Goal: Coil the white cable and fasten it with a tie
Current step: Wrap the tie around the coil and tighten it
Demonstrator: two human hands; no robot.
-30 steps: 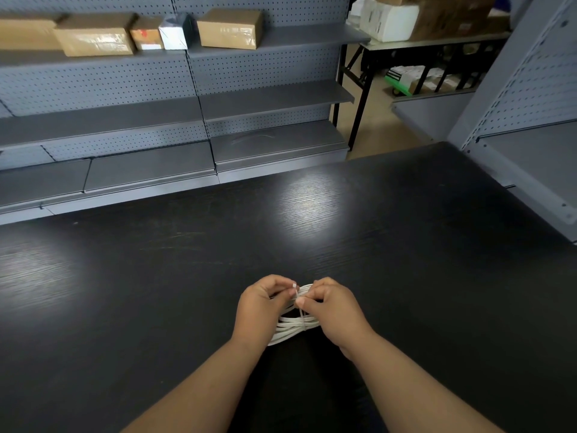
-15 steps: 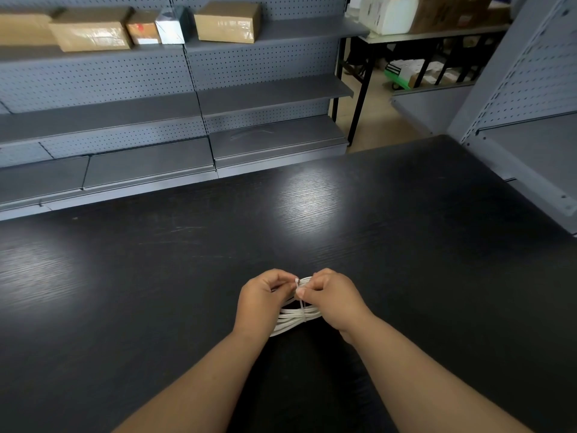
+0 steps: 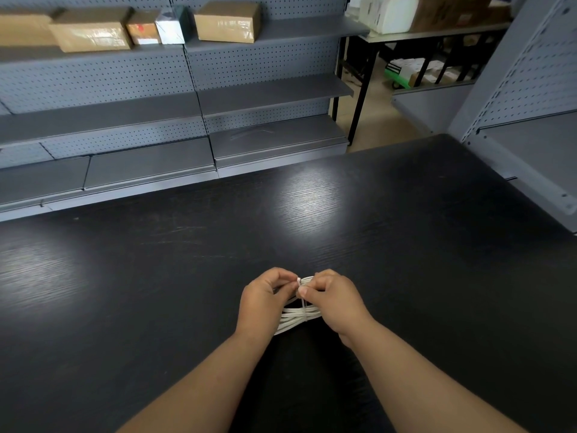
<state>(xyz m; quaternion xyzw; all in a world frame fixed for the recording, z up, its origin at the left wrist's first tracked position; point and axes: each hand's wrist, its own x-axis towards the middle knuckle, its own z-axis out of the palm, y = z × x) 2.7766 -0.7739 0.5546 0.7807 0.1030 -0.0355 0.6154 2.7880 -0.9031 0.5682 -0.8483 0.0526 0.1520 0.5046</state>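
The white cable (image 3: pixel 293 320) is a flat bundle of loops on the black table (image 3: pixel 406 260), near its front middle. A thin white tie (image 3: pixel 303 304) runs across the loops, its top end up between my fingertips. My left hand (image 3: pixel 265 303) curls round the left side of the bundle and pinches at the tie's top. Facing it, my right hand (image 3: pixel 332 300) pinches the tie's top with thumb and forefinger. Both hands hide the ends of the coil.
Grey pegboard shelving (image 3: pixel 199 98) stands behind the table, with several cardboard boxes (image 3: pixel 228 21) on its top shelf. Another grey shelf unit (image 3: pixel 530 126) lines the right side. A black-legged table with boxes (image 3: pixel 437 29) stands at the back right.
Both hands stay pinched together on the tie over the coil. Only the head view has shifted slightly; the bundle has not visibly moved.
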